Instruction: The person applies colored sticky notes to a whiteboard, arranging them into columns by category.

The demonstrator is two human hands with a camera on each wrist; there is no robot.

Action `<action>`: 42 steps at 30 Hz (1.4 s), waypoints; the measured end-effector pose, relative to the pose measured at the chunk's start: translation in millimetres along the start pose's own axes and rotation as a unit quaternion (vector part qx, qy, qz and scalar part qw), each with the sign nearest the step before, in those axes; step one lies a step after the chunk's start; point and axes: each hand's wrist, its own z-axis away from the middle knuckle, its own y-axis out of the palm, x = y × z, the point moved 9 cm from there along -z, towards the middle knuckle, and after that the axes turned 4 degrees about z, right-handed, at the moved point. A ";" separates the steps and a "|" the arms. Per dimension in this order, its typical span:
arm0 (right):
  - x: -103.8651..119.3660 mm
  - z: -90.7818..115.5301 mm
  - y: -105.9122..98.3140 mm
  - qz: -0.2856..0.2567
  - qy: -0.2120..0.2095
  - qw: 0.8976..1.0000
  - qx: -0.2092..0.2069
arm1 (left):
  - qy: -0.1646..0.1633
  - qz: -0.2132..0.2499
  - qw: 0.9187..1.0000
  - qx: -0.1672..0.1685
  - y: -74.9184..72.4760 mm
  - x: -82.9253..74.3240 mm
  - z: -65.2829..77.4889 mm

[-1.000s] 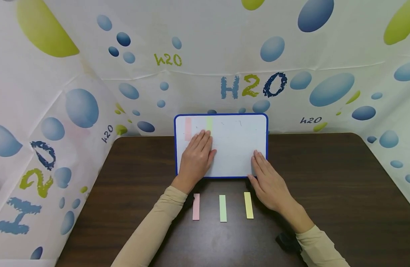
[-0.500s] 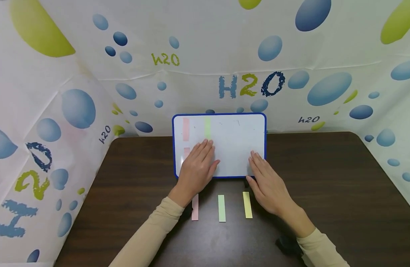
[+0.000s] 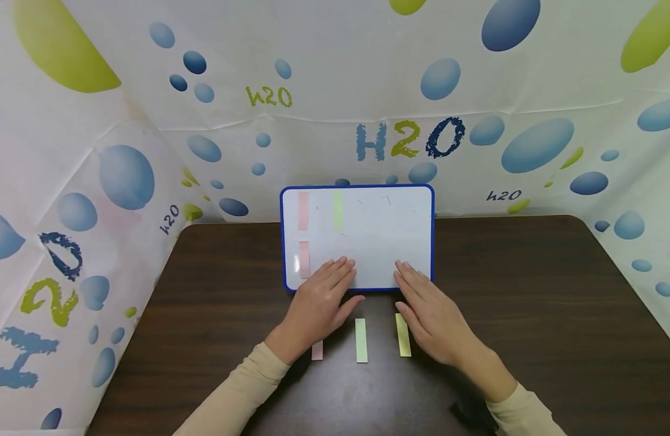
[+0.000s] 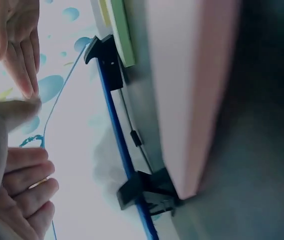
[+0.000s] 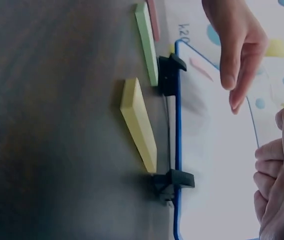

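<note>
A whiteboard (image 3: 384,242) with a blue frame stands at the table's back, held by black stand clips (image 5: 174,180). Two pink sticky strips (image 3: 304,259) stick to its left side, one above the other, and a green strip (image 3: 338,211) is beside the upper one. My left hand (image 3: 325,300), fingers straight, is in front of the board's lower edge. Over the lower right corner is my right hand (image 3: 435,309), also with straight fingers. Neither hand holds anything. Pads of pink (image 3: 317,351), green (image 3: 361,340) and yellow (image 3: 403,335) sticky notes lie before the board; my left hand partly hides the pink one.
The dark wooden table (image 3: 558,303) extends to both sides. A white cloth backdrop (image 3: 324,54) with blue and green spots rises behind it. Small dark marks (image 3: 386,200) show near the board's top.
My left hand has slid down from the green strip toward the board's lower edge, uncovering the lower pink strip. My right hand has dropped slightly down and left.
</note>
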 end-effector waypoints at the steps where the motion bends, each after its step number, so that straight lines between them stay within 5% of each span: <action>1: 1.8 0.9 1.1 -0.002 -0.004 1.000 0.002 | 0.003 0.005 1.000 0.004 0.6 -0.4 2.6; 14: 17.7 9.8 13.7 -0.008 -0.006 0.998 0.064 | 0.033 0.058 0.994 0.088 9.0 -0.1 24.6; 24: 32.6 21.0 33.8 -0.049 -0.007 0.980 0.191 | 0.056 0.089 0.976 0.192 26.6 -11.4 37.9; 30: 40.6 25.5 43.1 -0.069 -0.004 0.968 0.242 | 0.067 0.084 0.971 0.212 28.5 -20.3 41.3; 42: 56.0 32.7 53.9 -0.053 -0.040 0.964 0.257 | 0.076 0.030 0.969 0.234 30.8 -32.2 46.5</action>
